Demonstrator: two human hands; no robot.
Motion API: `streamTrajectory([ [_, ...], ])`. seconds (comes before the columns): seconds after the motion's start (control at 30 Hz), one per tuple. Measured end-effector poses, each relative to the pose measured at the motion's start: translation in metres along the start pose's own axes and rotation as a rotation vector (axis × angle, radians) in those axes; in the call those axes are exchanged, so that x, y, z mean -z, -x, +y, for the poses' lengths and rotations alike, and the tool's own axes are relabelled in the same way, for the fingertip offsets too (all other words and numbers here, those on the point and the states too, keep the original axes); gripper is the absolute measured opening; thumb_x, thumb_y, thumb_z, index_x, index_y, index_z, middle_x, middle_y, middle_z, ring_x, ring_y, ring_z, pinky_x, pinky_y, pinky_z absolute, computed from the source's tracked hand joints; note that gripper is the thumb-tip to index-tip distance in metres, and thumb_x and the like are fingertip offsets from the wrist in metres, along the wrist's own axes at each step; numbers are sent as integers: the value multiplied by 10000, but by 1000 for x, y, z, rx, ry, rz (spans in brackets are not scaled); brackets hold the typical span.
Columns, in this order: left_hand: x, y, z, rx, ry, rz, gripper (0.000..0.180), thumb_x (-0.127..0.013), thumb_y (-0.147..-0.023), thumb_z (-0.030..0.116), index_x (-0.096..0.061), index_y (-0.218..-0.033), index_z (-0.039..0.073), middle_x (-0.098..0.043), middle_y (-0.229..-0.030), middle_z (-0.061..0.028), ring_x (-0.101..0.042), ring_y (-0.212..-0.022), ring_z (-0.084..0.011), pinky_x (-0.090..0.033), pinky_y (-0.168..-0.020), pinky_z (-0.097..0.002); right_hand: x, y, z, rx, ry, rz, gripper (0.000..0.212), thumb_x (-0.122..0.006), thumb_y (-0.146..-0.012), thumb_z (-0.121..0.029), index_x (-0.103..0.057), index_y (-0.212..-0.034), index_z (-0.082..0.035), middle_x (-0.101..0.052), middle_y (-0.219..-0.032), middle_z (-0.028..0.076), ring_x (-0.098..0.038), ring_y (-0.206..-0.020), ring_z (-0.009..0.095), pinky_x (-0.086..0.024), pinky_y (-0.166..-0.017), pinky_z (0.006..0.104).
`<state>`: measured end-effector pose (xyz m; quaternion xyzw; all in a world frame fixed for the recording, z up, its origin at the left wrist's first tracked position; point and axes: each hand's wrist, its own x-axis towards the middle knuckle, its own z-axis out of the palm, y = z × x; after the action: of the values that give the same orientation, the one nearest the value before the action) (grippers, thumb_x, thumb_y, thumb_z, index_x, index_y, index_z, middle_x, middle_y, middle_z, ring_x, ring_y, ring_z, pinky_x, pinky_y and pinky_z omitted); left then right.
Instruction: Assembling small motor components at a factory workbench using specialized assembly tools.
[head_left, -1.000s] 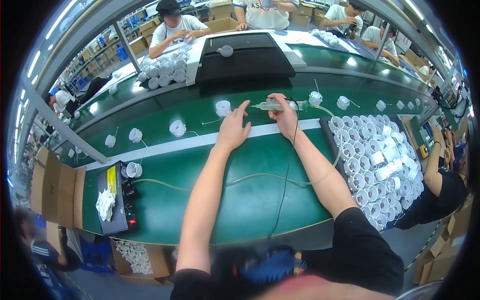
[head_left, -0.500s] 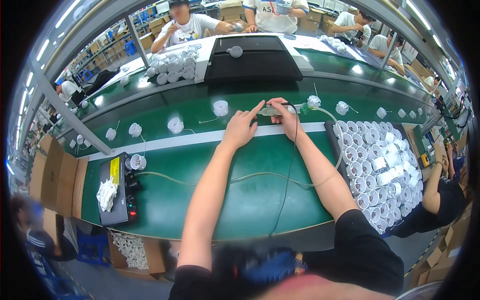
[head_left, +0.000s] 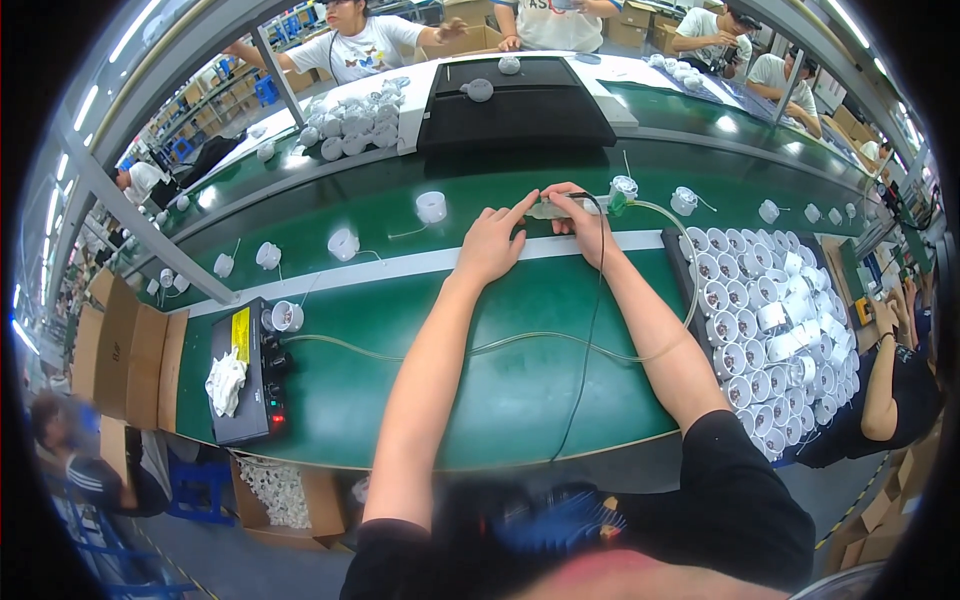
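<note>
My right hand (head_left: 583, 222) is wrapped round a clear dispensing syringe (head_left: 546, 211), held almost level over the far side of the bench. A green adapter (head_left: 617, 204) joins the syringe's right end to a clear air tube (head_left: 660, 209). My left hand (head_left: 490, 247) has its index finger stretched to the syringe's left end, thumb apart from it; the exact contact is too small to make out. Just beyond the adapter sits a white round housing (head_left: 624, 186) with a wire standing up. Another white housing (head_left: 431, 207) lies left of my hands on the green belt.
A black dispenser box (head_left: 241, 405) with crumpled white tissue (head_left: 226, 383) stands left, a white cup (head_left: 287, 316) beside it. To the right, a dark tray (head_left: 678, 250) carries many white cups. A thin black cable (head_left: 592, 330) crosses the bench. Co-workers sit across the belt.
The view has shifted slightly. The housings on the belt have slid a little left. A co-worker opposite has spread both arms, and a second white piece lies on the black panel. My grip looks unchanged.
</note>
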<state>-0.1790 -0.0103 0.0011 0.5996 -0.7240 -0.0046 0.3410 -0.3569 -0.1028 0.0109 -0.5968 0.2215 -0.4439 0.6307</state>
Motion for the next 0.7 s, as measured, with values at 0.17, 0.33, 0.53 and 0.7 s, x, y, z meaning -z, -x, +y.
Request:
streamTrajectory([
  [0.17, 0, -2, 5, 33, 20, -25, 719, -643, -883, 106, -422, -1531, 324, -695, -1088, -29, -590, -1010, -279, -508, -938, -392, 2, 0, -1, 12, 10, 3, 228, -672, -935, -275, -679, -1050, -78, -624, -782, 3, -535, -629, 73, -378, -572, 219],
  [0.33, 0, 0, 2, 1, -38, -10, 716, -642, -886, 108, -421, -1533, 324, -697, -1080, -27, -591, -1004, -274, -510, -932, -392, 0, 1, 0, -6, 59, -9, 232, -666, -944, -275, -677, -1070, -81, -620, -797, -2, -532, -641, 71, -382, -582, 219],
  [0.53, 3, -2, 7, 9, -2, -4, 790, -650, -877, 83, -355, -1564, 336, -698, -1040, -34, -603, -954, -262, -516, -909, -383, 0, 1, -3, 6, 69, -14, 218, -684, -937, -258, -690, -1073, -88, -609, -774, -11, -523, -628, 66, -387, -574, 211],
  [0.7, 4, 0, 9, -13, 10, 9, 840, -654, -867, 62, -310, -1583, 338, -696, -1010, -38, -610, -920, -255, -516, -899, -377, -1, 2, -1, 10, 100, -33, 222, -678, -941, -253, -683, -1090, -88, -612, -791, -9, -522, -628, 65, -388, -575, 210],
])
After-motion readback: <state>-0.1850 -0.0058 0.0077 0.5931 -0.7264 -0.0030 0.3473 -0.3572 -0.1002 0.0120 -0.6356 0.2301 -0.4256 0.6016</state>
